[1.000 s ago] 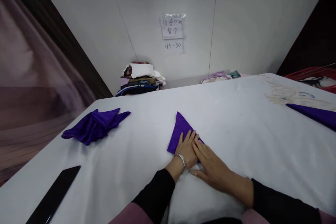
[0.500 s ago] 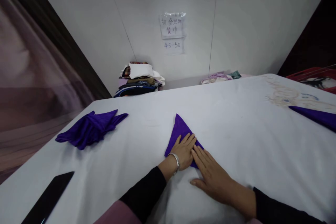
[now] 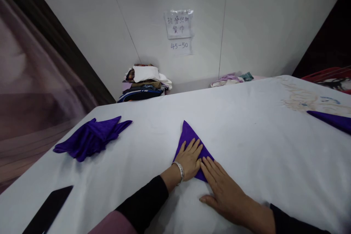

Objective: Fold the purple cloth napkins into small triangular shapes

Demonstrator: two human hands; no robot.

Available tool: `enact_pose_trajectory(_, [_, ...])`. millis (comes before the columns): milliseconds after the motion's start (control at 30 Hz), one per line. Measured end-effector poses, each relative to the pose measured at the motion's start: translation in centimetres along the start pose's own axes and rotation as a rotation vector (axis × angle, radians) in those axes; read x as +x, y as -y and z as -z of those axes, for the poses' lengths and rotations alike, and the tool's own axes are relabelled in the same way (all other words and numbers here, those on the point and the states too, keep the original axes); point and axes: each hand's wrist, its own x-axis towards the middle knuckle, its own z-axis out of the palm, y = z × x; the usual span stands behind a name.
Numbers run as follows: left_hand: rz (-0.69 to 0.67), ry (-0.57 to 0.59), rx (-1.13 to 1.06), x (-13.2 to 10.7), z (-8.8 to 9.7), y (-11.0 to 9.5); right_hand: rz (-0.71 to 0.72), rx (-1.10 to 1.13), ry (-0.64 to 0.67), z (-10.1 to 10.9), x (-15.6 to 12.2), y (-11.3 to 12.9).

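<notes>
A purple cloth napkin (image 3: 189, 131), folded into a triangle, lies on the white-covered table with its point toward the wall. My left hand (image 3: 189, 159), a silver bracelet at its wrist, rests flat on the napkin with fingers spread. Close beside it, my right hand (image 3: 223, 186) lies flat too, its fingertips on the napkin's right side and its thumb held apart over the white cover. Both palms hide the lower part of the napkin.
To the left lies a crumpled heap of purple cloth (image 3: 93, 137); a dark flat slab (image 3: 48, 210) is nearer me. More purple cloth (image 3: 333, 121) sits at right. Folded clothes (image 3: 146, 82) are stacked by the wall, below a handwritten sign (image 3: 179, 31).
My hands have parted slightly and shifted a little toward me, the right one sliding down the napkin's right side. The napkin stays about where it was. The view has shifted slightly.
</notes>
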Motion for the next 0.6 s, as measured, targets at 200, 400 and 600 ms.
enact_pose_trajectory(200, [-0.036, -0.038, 0.045, 1.2, 0.2, 0.7, 0.000, -0.026, 0.016, 0.0, 0.0, 0.0])
enact_pose_trajectory(400, [0.048, -0.047, 0.023, 3.3, -0.2, 2.4, 0.021, -0.041, 0.025, -0.1, 0.1, -0.1])
enact_pose_trajectory(600, [0.091, -0.055, 0.039, 4.9, 0.0, 4.3, 0.044, -0.033, 0.023, -0.3, 0.2, -0.4])
